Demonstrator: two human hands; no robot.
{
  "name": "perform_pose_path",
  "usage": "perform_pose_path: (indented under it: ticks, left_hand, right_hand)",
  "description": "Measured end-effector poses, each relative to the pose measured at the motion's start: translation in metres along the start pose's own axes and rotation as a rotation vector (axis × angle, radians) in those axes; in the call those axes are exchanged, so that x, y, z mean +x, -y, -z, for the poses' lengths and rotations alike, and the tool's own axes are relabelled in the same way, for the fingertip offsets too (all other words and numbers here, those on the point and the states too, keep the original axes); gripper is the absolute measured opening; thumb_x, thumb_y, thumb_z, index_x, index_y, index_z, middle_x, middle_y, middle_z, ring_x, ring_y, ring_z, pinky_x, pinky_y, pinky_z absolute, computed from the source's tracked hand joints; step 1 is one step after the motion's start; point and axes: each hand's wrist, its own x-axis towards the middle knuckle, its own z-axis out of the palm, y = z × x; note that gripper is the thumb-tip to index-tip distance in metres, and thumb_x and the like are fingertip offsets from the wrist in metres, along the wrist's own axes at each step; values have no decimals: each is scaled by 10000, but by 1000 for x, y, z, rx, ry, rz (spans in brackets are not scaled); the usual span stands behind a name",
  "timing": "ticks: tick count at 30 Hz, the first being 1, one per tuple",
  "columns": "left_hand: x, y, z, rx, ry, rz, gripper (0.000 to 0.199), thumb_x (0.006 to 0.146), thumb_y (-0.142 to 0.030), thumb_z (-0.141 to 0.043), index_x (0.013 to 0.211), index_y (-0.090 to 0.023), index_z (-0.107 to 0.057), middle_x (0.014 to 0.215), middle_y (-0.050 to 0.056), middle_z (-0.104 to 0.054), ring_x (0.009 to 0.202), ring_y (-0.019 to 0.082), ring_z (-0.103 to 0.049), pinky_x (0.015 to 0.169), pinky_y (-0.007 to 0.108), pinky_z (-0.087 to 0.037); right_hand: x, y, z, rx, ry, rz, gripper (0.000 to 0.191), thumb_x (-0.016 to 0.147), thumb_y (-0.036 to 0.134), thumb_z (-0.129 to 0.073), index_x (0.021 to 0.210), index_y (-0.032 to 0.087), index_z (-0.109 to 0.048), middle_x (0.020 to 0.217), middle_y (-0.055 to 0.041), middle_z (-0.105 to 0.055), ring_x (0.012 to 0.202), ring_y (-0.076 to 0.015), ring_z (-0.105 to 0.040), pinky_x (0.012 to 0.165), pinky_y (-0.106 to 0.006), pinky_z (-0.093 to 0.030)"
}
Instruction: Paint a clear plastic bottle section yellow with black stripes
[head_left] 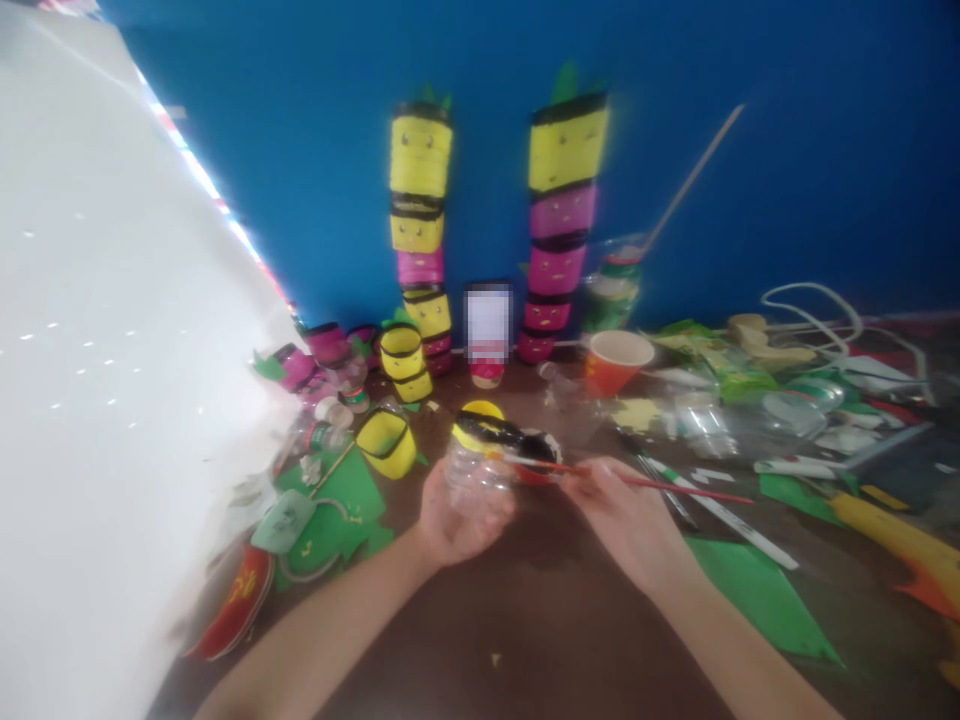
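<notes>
My left hand (466, 515) is wrapped round a clear plastic bottle piece (472, 474), with a yellow and black painted band at its upper end. In my right hand (611, 505) is a thin red-handled paintbrush (675, 487), pinched between the fingers. Its tip points left and meets the bottle piece near the yellow paint; blur hides whether it touches. Just behind my hands stands a small container with dark paint (541, 450), partly covered by the brush. A yellow painted bottle cup with black rims (386, 445) rests to the left of my left hand.
Two stacks of yellow and pink painted bottle cups, a left stack (420, 160) and a right stack (562, 210), stand against the blue wall (300, 130). An orange paper cup (616, 362) is behind my right hand. Green sheets (757, 595), pens and clear bottles clutter the right side.
</notes>
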Motion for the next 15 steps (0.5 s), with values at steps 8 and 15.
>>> perform_pose_path:
  ticks: [8, 15]
  left_hand:
    - [0, -5, 9, 7, 67, 103, 487, 811, -558, -512, 897, -108, -675, 641, 80, -595, 468, 100, -419, 384, 174, -230]
    - [2, -3, -4, -33, -16, -24, 466, 820, -511, -492, 921, -96, -679, 666, 97, -600, 536, 128, -477, 450, 195, -330]
  right_hand:
    - [1, -3, 3, 10, -11, -22, 257, 655, 477, -798, 660, 227, -740, 670, -26, -706, 643, -150, -646, 641, -273, -552]
    - [-8, 7, 6, -40, -1, 162, 165, 686, 428, -788, 680, 270, -742, 700, -8, -723, 682, -155, -683, 660, -263, -563]
